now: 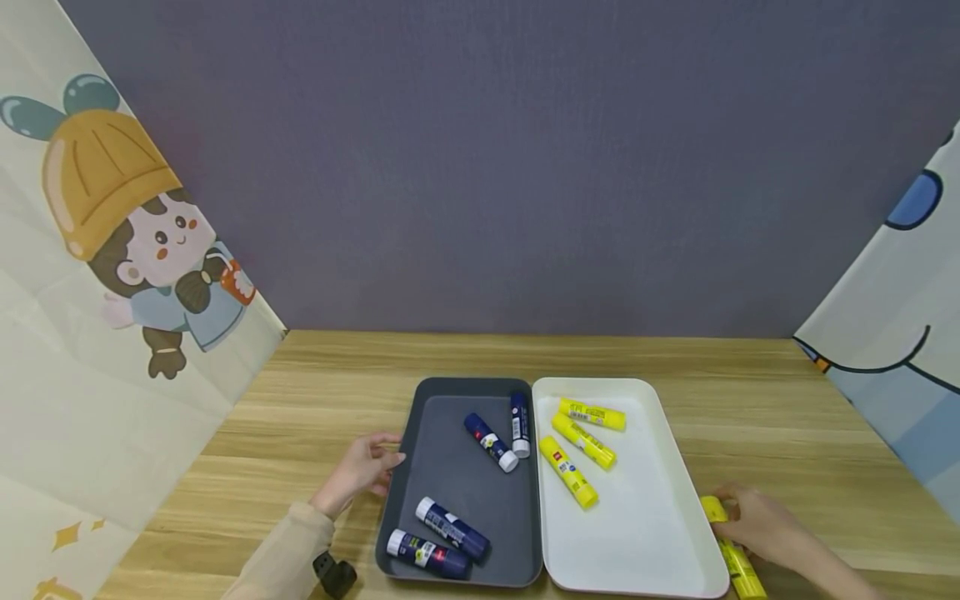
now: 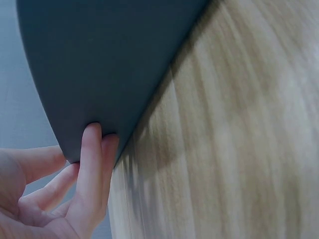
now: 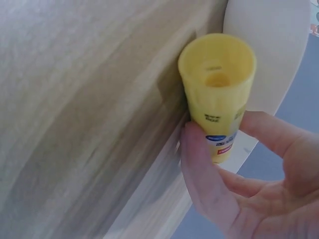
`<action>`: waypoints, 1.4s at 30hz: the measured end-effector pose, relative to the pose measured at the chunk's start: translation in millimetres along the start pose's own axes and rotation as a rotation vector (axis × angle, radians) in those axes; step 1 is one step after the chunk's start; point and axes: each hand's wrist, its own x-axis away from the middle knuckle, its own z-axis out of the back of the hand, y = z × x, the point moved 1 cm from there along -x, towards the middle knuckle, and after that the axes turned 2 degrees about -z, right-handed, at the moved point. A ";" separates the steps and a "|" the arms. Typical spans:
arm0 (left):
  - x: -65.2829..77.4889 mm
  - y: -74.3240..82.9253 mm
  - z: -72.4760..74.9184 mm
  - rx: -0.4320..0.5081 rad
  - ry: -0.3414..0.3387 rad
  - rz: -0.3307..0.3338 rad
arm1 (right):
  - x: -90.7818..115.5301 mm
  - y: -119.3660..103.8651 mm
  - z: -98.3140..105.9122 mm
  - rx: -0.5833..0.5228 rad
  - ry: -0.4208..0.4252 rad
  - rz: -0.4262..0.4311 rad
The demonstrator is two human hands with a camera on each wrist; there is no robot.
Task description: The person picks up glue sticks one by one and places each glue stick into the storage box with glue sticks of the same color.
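My left hand pinches the left rim of a dark grey tray; in the left wrist view, its fingers press the tray's outer wall. Several navy glue sticks with white ends lie inside, among them one glue stick near the far end. Beside it, a white tray holds three yellow glue sticks, one being this glue stick. My right hand grips another yellow glue stick just outside the white tray's right wall. Its hollow end faces the right wrist camera.
Both trays stand side by side on a wood-grain table. A dark grey panel rises behind. Cartoon-printed sheets flank the table, one sheet on the left. A small black device sits by the left sleeve.
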 end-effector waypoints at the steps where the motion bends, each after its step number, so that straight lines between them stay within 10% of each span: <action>1: 0.0 -0.1 -0.2 0.001 0.000 0.002 | 0.5 -0.1 0.1 -0.002 0.000 0.001; 42: -1.1 0.1 0.3 0.020 -0.014 -0.023 | -3.1 -35.4 56.7 0.033 -0.012 0.116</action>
